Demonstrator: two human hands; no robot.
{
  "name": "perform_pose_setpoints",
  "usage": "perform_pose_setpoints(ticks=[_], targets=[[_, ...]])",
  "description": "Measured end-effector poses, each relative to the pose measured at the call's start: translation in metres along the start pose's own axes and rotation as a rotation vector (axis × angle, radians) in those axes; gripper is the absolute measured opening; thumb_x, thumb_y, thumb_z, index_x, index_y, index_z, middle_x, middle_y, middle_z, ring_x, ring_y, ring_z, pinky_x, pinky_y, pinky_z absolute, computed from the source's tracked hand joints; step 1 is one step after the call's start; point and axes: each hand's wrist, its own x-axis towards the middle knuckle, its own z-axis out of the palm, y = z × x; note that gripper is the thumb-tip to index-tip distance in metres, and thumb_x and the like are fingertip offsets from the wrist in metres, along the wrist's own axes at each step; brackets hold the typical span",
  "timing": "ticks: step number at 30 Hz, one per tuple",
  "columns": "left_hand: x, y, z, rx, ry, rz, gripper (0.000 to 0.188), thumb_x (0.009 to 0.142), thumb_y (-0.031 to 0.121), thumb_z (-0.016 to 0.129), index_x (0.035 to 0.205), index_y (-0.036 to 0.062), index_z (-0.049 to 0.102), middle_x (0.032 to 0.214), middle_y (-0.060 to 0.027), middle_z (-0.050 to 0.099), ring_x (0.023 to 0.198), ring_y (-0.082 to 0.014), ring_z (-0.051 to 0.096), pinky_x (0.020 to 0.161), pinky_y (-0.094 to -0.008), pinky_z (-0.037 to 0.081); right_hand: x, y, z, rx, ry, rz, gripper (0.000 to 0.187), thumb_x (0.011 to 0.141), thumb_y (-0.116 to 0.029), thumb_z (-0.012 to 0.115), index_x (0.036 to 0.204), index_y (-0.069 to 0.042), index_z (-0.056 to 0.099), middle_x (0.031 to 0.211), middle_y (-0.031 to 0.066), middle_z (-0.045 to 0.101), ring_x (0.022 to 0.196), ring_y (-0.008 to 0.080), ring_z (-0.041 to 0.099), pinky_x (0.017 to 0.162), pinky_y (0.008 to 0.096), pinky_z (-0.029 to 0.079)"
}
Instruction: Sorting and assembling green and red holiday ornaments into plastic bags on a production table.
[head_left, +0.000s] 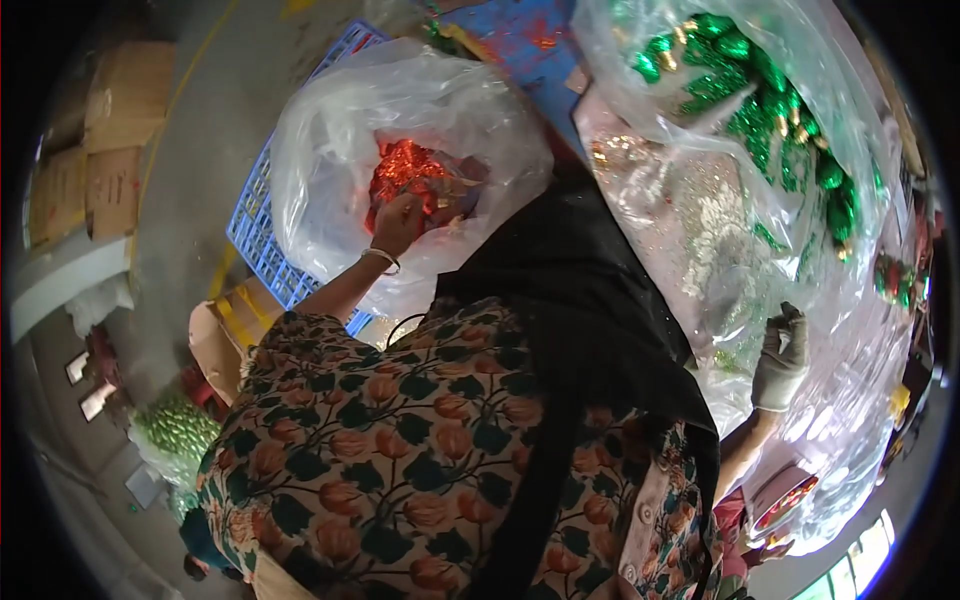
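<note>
My bare left hand [398, 226], with a light bracelet at the wrist, reaches into a big clear plastic bag [315, 165]. Its fingers curl against shiny red glittery pieces [410, 172] inside; what they pinch, if anything, is hidden. On the right, my right hand [782, 358] wears a pale glove with darker fingertips. Its fingers stretch out beside the clear plastic sheeting on the table [690, 220], and nothing shows in them. Farther along that table, green glittery ornaments with gold tips [765, 100] lie in another clear bag.
A blue plastic crate [262, 225] stands behind the left bag. Cardboard boxes [128, 95] are stacked at far left, and an open carton [220, 335] sits nearer. A bag of green ornaments [178, 428] is at lower left. Another person's hand [768, 552] shows near a red-filled container [785, 503].
</note>
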Motion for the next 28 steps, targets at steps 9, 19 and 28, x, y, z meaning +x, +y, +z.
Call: perform_pose_setpoints(ticks=[9, 19, 28], targets=[[0.131, -0.108, 0.033, 0.535, 0.196, -0.252, 0.024, 0.084, 0.018, 0.058, 0.101, 0.0021, 0.058, 0.093, -0.0217, 0.063, 0.088, -0.0402, 0.060, 0.080, -0.0459, 0.047, 0.011, -0.024, 0.002, -0.080, 0.150, -0.084, 0.040, 0.087, 0.000, 0.062, 0.125, -0.009, 0.055, 0.117, 0.0074, 0.064, 0.106, 0.0201, 0.060, 0.092, 0.0340, 0.046], [0.216, -0.140, 0.061, 0.565, -0.111, -0.280, 0.069, 0.084, 0.057, 0.052, 0.128, 0.0046, 0.055, 0.132, -0.0169, 0.054, 0.119, -0.0313, 0.055, 0.099, -0.0397, 0.043, -0.001, -0.034, -0.008, -0.187, -0.051, 0.205, 0.019, 0.081, -0.010, 0.066, 0.100, -0.007, 0.064, 0.091, 0.0140, 0.065, 0.090, 0.0276, 0.063, 0.084, 0.0384, 0.047], [0.140, -0.172, 0.030, -0.608, 0.235, -0.047, 0.074, 0.071, 0.029, 0.074, 0.136, 0.0173, 0.041, 0.132, -0.0155, 0.050, 0.111, -0.0410, 0.052, 0.105, -0.0475, 0.037, 0.014, -0.069, -0.001, -0.292, -0.085, -0.009, 0.025, 0.081, -0.016, 0.068, 0.104, -0.010, 0.061, 0.100, 0.0111, 0.065, 0.103, 0.0177, 0.060, 0.106, 0.0441, 0.033]])
